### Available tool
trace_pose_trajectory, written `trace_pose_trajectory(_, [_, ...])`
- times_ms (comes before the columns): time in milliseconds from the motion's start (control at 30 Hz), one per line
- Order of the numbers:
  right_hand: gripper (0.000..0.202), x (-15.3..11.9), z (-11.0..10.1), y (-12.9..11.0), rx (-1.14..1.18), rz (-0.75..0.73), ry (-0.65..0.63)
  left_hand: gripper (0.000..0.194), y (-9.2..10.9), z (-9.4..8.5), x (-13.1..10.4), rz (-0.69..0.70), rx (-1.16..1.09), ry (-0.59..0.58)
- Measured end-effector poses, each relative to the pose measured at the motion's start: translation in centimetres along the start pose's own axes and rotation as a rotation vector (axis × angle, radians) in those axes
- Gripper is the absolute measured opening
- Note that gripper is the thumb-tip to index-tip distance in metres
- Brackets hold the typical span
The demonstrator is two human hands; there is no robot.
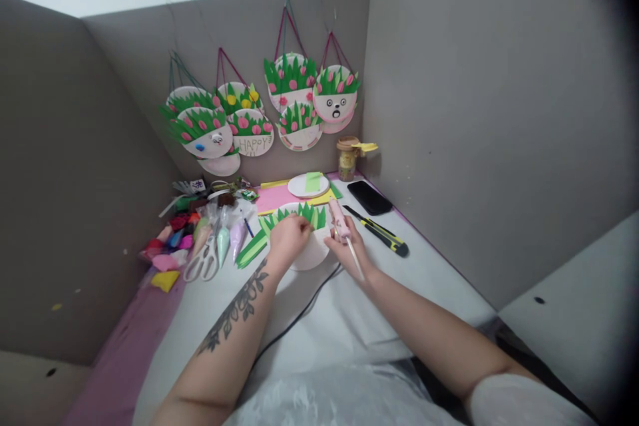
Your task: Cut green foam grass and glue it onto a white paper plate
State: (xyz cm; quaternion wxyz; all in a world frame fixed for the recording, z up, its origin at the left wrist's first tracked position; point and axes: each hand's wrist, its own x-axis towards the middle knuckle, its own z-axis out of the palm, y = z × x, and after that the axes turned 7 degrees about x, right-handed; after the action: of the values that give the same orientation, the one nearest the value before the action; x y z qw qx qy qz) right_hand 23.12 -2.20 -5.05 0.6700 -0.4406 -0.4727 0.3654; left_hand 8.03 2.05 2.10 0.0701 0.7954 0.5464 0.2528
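Observation:
In the middle of the table lies a white paper plate (pixel 312 256) with green paper grass (pixel 315 214) along its upper part. Over its left side is my left hand (pixel 289 237), fingers pinched together near the grass; what they hold, if anything, is hidden. My right hand (pixel 349 249) is wrapped around a pink hot glue gun (pixel 338 218) at the plate's right edge. A white glue stick (pixel 355 259) pokes out of the gun's back end. Left of the plate lie green paper strips (pixel 252 249).
White-handled scissors (pixel 202 263) and bags of coloured clay (pixel 170 259) lie left. A box cutter (pixel 384 237), phone (pixel 369 197) and lidded cup (pixel 347 160) are right. Behind are coloured paper (pixel 277 198) and stacked plates (pixel 299 185). Decorated plates (pixel 254 143) hang on the partition. A black cord (pixel 299 316) crosses in front.

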Motion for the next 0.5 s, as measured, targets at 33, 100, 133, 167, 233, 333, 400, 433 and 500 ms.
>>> trace_pose_trajectory(33, [0.036, 0.0, 0.0, 0.0, -0.003, -0.005, -0.003, 0.014, -0.1, -0.1, 0.0, 0.005, 0.006, -0.007])
trace_pose_trajectory(100, [0.036, 0.0, 0.0, -0.1, -0.007, -0.008, -0.009, 0.014, -0.2, -0.3, 0.0, 0.014, 0.015, -0.024])
trace_pose_trajectory(133, [0.036, -0.1, 0.0, -0.2, -0.009, -0.007, -0.012, 0.014, -0.2, -0.4, 0.1, 0.015, 0.016, -0.030])
trace_pose_trajectory(167, [0.035, -0.1, 0.0, -0.3, -0.011, -0.005, -0.015, 0.013, -0.2, -0.6, 0.2, 0.012, 0.016, -0.035])
trace_pose_trajectory(233, [0.033, -0.1, 0.0, -0.3, -0.012, -0.002, -0.016, 0.014, 0.0, -0.8, 0.4, 0.000, 0.035, -0.044])
trace_pose_trajectory(333, [0.033, -0.1, 0.0, -0.3, -0.024, -0.004, -0.013, 0.018, 0.6, -1.0, 0.6, -0.003, 0.129, -0.078])
trace_pose_trajectory(400, [0.034, -0.1, 0.0, -0.1, -0.041, -0.006, -0.010, 0.019, 0.9, -1.1, 0.7, 0.008, 0.196, -0.091])
trace_pose_trajectory(433, [0.035, 0.0, 0.0, -0.1, -0.051, -0.006, -0.009, 0.019, 0.9, -1.1, 0.7, 0.011, 0.219, -0.094])
trace_pose_trajectory(500, [0.035, 0.0, 0.0, -0.1, -0.064, -0.004, -0.005, 0.020, 0.9, -1.1, 0.7, 0.012, 0.247, -0.103])
